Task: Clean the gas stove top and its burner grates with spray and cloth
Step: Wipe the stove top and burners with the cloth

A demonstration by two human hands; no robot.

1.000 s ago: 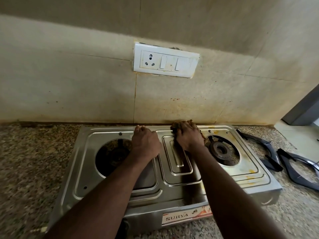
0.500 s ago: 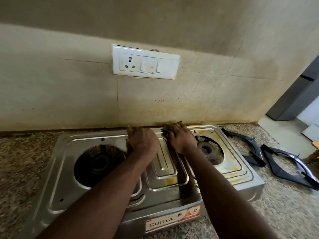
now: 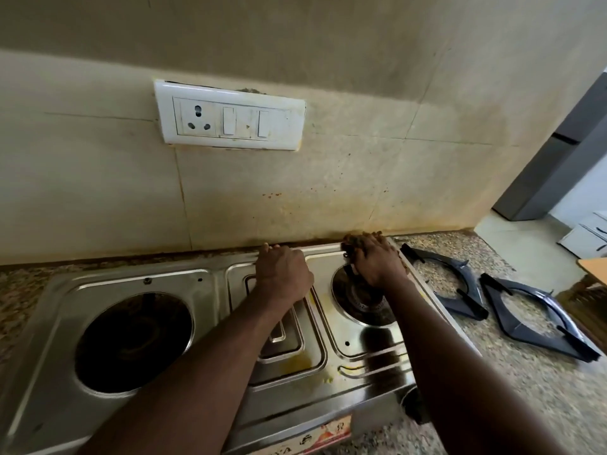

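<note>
Since earlier frame, right hand (image 3: 374, 259), pressing brown cloth (image 3: 356, 240), shifts to stove top (image 3: 210, 326) rear-right corner, centre-right of frame; left hand (image 3: 283, 275), curled, grips rear edge; grates (image 3: 499, 297) on bench (image 3: 525, 389), right.

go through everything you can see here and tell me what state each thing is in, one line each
stove top: grates off, yellow stains showing
two burner grates: lying on the counter to the right of the stove
left hand: curled over the stove's back edge
right hand: pressing a brown scrubbing pad at the back right corner
right burner: exposed, partly under the right hand
wall switches: on or off cannot be told
</note>
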